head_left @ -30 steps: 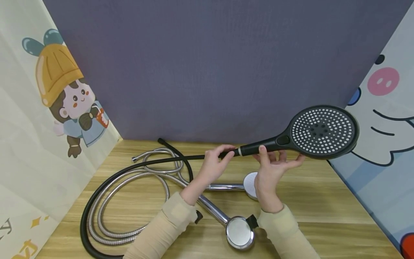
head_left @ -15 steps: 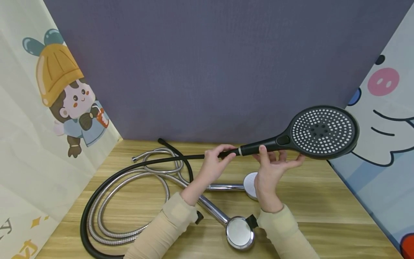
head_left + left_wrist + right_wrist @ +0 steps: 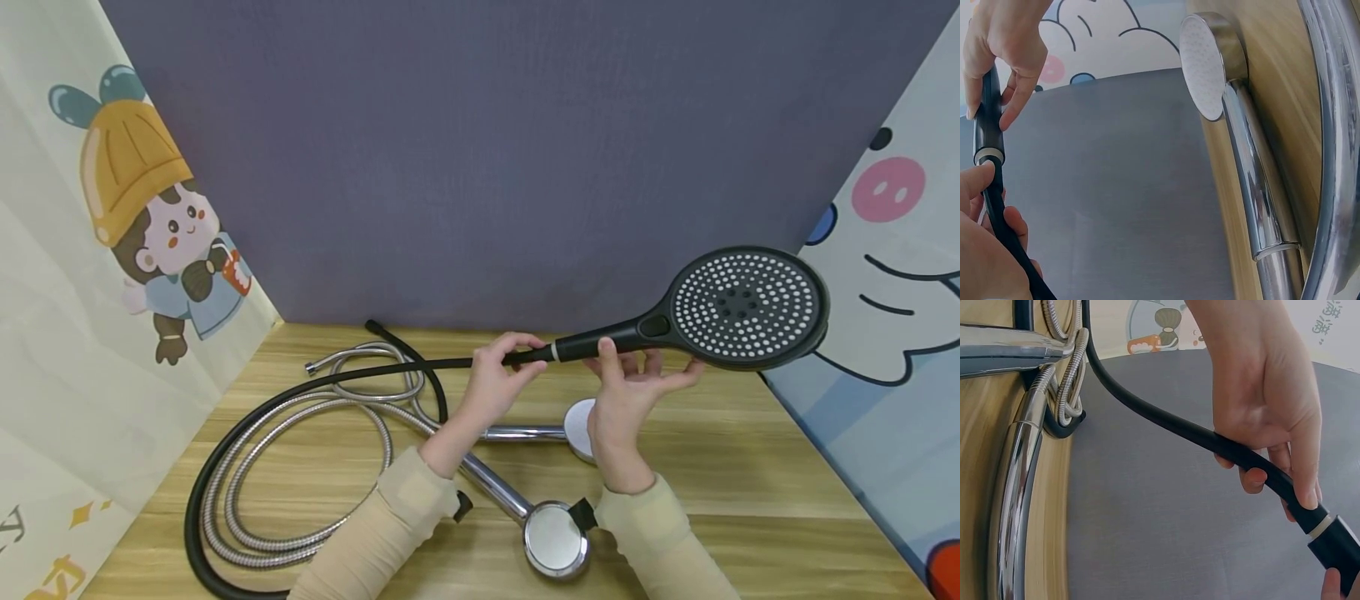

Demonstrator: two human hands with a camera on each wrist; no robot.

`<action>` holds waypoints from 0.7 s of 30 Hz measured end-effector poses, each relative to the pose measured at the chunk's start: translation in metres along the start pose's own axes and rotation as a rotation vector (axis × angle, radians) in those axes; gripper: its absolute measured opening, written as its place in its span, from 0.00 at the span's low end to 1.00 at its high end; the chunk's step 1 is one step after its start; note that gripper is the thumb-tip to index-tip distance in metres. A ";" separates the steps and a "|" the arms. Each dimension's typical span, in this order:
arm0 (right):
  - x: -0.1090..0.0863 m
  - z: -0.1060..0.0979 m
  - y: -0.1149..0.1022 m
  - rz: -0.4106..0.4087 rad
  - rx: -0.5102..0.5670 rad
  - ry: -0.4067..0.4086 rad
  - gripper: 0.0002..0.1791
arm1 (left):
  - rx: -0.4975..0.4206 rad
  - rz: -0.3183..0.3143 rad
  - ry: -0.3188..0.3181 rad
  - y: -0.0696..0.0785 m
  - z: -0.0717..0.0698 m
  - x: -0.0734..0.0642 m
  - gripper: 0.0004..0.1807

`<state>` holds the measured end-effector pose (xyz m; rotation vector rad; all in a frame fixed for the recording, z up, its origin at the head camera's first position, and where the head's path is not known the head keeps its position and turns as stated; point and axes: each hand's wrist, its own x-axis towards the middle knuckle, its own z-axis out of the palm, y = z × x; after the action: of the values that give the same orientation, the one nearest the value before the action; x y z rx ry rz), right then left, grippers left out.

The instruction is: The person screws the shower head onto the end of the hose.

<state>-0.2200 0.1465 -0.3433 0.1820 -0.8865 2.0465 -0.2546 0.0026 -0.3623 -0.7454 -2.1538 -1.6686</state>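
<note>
A black shower head (image 3: pixel 742 307) with a round, white-dotted face is held up above the table at the right of the head view. My right hand (image 3: pixel 628 400) grips its handle (image 3: pixel 611 340), thumb in front and fingers behind. At the handle's end, my left hand (image 3: pixel 498 375) pinches the black hose (image 3: pixel 450 363) just below a pale ring (image 3: pixel 1320 526). In the right wrist view, the left fingers curl round the hose end, which meets the handle at that ring. From there the hose runs left and loops down onto the table.
Two chrome shower heads lie on the wooden table (image 3: pixel 750 500): one nearer (image 3: pixel 555 540), one farther back (image 3: pixel 581 429), partly behind the right hand. Coiled metal hoses (image 3: pixel 225 500) lie at the left. A grey panel (image 3: pixel 480 167) stands behind, with printed curtains (image 3: pixel 45 292) at the sides.
Both hands keep their hold; the black shower head has shifted very slightly to the left in the head view. Nothing on the table has moved.
</note>
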 end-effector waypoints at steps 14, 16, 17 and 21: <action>0.000 -0.002 0.001 0.003 0.013 0.007 0.56 | 0.043 -0.012 -0.059 0.004 -0.005 -0.002 0.12; 0.000 -0.002 0.001 0.006 0.012 0.009 0.56 | 0.048 -0.028 -0.078 0.004 -0.005 -0.002 0.13; 0.000 -0.002 0.001 0.007 0.012 0.010 0.56 | 0.050 -0.038 -0.086 0.004 -0.005 -0.002 0.13; 0.000 -0.002 0.000 0.011 0.012 0.016 0.56 | 0.052 -0.066 -0.100 0.004 -0.006 -0.002 0.13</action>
<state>-0.2197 0.1472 -0.3448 0.1674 -0.8677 2.0605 -0.2509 -0.0031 -0.3583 -0.7660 -2.3043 -1.6325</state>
